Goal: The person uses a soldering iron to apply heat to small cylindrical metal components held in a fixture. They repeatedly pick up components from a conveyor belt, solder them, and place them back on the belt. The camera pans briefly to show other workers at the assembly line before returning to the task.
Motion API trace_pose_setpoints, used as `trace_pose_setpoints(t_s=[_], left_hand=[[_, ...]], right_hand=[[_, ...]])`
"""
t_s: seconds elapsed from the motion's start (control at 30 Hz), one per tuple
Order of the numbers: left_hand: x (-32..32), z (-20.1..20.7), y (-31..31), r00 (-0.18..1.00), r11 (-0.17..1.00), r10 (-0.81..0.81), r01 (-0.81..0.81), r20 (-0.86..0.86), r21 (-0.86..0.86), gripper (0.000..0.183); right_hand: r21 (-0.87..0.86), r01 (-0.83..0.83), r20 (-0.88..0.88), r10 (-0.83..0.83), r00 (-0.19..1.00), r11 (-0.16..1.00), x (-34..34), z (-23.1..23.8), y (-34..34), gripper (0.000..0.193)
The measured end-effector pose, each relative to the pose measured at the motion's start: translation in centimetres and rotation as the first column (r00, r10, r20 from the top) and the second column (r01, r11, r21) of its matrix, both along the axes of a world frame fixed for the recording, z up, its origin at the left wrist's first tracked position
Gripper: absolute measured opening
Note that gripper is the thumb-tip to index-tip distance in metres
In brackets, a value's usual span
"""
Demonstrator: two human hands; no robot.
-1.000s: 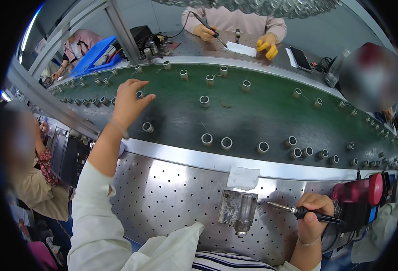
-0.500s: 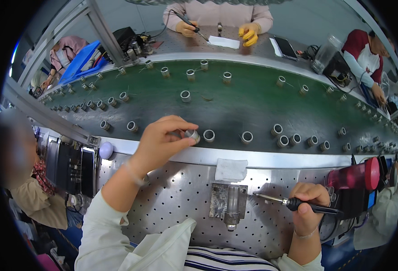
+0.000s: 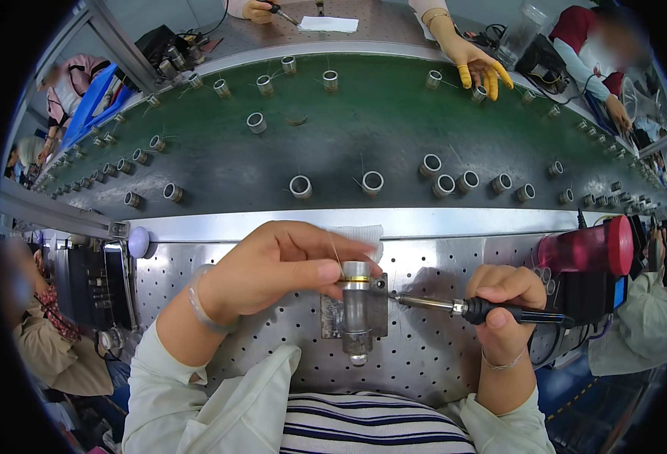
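Note:
My left hand [image 3: 269, 266] pinches a small silver metal sleeve [image 3: 357, 271] between thumb and fingers, and a thin wire rises beside it. The sleeve sits at the upper end of a grey metal cylinder [image 3: 357, 316], with a yellow band showing around the joint. That cylinder lies on a dark worn plate [image 3: 331, 319] on the perforated metal bench [image 3: 273, 356]. In my right hand [image 3: 509, 303] is a soldering iron [image 3: 492, 310], fingers wrapped around its black handle. Its tip points left and ends close to the plate's right edge, just below the sleeve.
Beyond the bench runs a green conveyor belt [image 3: 220, 163] carrying several similar metal sleeves [image 3: 300, 187]. A folded white cloth [image 3: 373, 234] lies behind my left hand. A pink container [image 3: 575, 250] stands at right. Across the belt, a co-worker's hand [image 3: 475, 64] with yellow finger covers reaches toward a sleeve.
My left hand has brought the sleeve from the belt's near edge down to the cylinder. The iron's tip is nearer the plate. The co-worker's yellow-covered hand has reached over the belt.

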State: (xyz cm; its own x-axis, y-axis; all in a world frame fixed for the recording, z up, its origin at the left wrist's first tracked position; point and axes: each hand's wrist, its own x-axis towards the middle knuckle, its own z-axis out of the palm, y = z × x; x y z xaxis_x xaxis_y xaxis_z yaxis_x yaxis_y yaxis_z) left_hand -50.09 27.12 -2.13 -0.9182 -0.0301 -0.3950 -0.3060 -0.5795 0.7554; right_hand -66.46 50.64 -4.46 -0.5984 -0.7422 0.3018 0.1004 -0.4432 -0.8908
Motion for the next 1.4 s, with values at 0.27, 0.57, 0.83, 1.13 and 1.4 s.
trace_pose_setpoints(t_s=[0.27, 0.57, 0.83, 1.13, 1.4], left_hand=[[-0.2, -0.3, 1.2, 0.995, 0.996, -0.089, 0.09, -0.036, 0.026, 0.082], [0.3, -1.4, 1.3, 0.994, 0.999, -0.036, 0.039, -0.099, 0.026, 0.081], [-0.1, -0.1, 1.7, 0.997, 0.999, -0.015, 0.011, -0.071, -0.052, 0.049], [0.0, -0.5, 2.1, 0.976, 0.988, 0.036, -0.068, -0.217, -0.141, 0.019], [0.0, -0.6, 2.1, 0.966, 0.974, 0.033, -0.088, -0.257, -0.209, 0.015]], right_hand=[[-0.011, -0.034, 0.002, 0.034, 0.999, 0.999, 0.1, -0.3, 0.0, 0.02], [0.028, -0.065, -0.118, 0.068, 0.991, 0.998, 0.1, -0.3, -0.3, 0.02], [-0.004, -0.052, -0.176, 0.051, 0.983, 0.999, 0.3, -0.4, -0.7, 0.024], [0.044, -0.133, -0.163, 0.139, 0.977, 0.99, -0.3, -0.2, 0.0, 0.026], [0.016, -0.158, -0.246, 0.157, 0.956, 0.987, -0.7, -0.2, -0.2, 0.028]])
